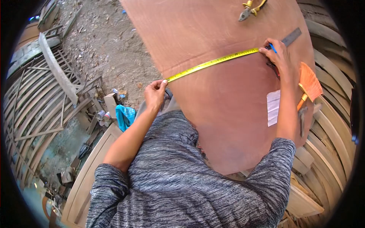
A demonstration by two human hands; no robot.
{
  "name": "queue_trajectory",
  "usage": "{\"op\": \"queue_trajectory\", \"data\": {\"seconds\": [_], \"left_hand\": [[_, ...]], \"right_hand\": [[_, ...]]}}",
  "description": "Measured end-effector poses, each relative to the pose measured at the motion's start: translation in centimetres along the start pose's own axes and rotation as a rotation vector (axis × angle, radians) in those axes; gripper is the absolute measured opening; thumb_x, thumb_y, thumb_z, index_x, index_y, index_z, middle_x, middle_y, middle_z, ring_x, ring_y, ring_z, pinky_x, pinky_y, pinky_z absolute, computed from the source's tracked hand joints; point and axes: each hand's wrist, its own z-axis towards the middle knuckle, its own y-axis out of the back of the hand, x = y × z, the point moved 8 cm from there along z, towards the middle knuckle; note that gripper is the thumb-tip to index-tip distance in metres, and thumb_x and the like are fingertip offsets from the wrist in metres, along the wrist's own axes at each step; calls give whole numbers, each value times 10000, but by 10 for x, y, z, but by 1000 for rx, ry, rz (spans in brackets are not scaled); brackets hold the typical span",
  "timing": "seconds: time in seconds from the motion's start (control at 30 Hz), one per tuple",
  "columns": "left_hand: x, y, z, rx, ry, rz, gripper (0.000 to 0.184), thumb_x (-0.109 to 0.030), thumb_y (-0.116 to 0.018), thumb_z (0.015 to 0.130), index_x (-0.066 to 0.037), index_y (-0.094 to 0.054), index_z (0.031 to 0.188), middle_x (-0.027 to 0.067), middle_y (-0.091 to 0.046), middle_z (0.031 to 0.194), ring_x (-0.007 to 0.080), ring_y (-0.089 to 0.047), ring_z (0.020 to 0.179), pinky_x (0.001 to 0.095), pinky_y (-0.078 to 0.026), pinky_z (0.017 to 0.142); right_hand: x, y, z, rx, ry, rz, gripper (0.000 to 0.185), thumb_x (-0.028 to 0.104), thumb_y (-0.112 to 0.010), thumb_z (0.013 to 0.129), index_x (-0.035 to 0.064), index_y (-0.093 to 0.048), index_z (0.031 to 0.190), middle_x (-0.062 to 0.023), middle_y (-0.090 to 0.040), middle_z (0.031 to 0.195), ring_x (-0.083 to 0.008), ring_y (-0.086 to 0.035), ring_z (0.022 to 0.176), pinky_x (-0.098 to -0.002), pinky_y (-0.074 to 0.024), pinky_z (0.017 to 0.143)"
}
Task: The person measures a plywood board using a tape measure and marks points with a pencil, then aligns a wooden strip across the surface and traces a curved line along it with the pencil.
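Observation:
A yellow tape measure [215, 62] is stretched across a reddish-brown board [232, 121]. My left hand [155, 95] pinches its end at the board's left edge. My right hand [276, 55] is closed, with thumb and fingers on the tape's other end near the right side. A slim blue thing, like a pen [272, 48], shows between the fingers of that hand. Just past it lies a flat metal ruler [292, 37], partly covered by the hand. Something black and red [274, 70] sits under the right wrist, mostly hidden.
Pliers with yellow handles [246, 13] rest at the board's far end. On the right are an orange brush [310, 84], a white sheet of paper [272, 108] and a dark metal tool [303, 119]. Curved wooden pieces [334, 140] are stacked beyond. A blue cloth [124, 117] is at left.

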Motion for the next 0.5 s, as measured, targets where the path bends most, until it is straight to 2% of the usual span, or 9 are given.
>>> {"op": "queue_trajectory", "data": {"seconds": [0.1, 0.23, 0.33, 0.37, 0.47, 0.5], "left_hand": [[-12, 1, -6, 43, 63, -23, 294, -250, -734, 974, 32, -779, 1044, 44, -753, 858, 96, -644, 730, 280, -520, 654], [16, -1, 3, 162, 162, -175, 306, -337, -670, 1023, -51, -776, 1005, 15, -740, 919, 88, -636, 826, 258, -479, 743], [25, -1, 3, 160, 261, -356, 296, -333, -663, 1027, -55, -765, 1044, 9, -739, 955, 87, -635, 870, 265, -484, 763], [26, 4, 5, 97, 273, -330, 279, -309, -637, 1043, -59, -753, 1089, 27, -739, 1000, 101, -639, 919, 273, -496, 795], [-2, 14, 15, -185, -35, -185, 307, -288, -619, 1053, -18, -729, 1150, 59, -740, 1021, 124, -622, 782, 275, -518, 744], [-23, 6, 19, -165, -155, -181, 311, -281, -621, 1053, -12, -719, 1175, 74, -739, 1052, 137, -641, 819, 291, -531, 774]], "right_hand": [[2, 2, -1, -49, 59, -8, 339, 346, -846, 781, 83, -729, 961, -187, -731, 968, -384, -692, 966, -482, -525, 797], [5, 4, 1, -22, 13, -30, 339, 313, -856, 778, 70, -734, 981, -204, -734, 951, -391, -704, 941, -471, -535, 779], [2, 1, 3, 34, -48, 29, 336, 298, -854, 768, 58, -732, 968, -209, -729, 908, -401, -700, 903, -472, -532, 772], [4, -1, 5, 12, 3, 51, 336, 297, -855, 762, 57, -733, 962, -210, -727, 897, -404, -699, 894, -473, -531, 770], [-1, 2, 2, -67, 104, 44, 336, 301, -852, 755, 43, -725, 927, -204, -719, 870, -386, -696, 870, -461, -527, 768], [6, 4, -1, -87, 128, 22, 340, 307, -849, 761, 28, -716, 904, -196, -716, 867, -364, -698, 864, -447, -525, 768]]}}
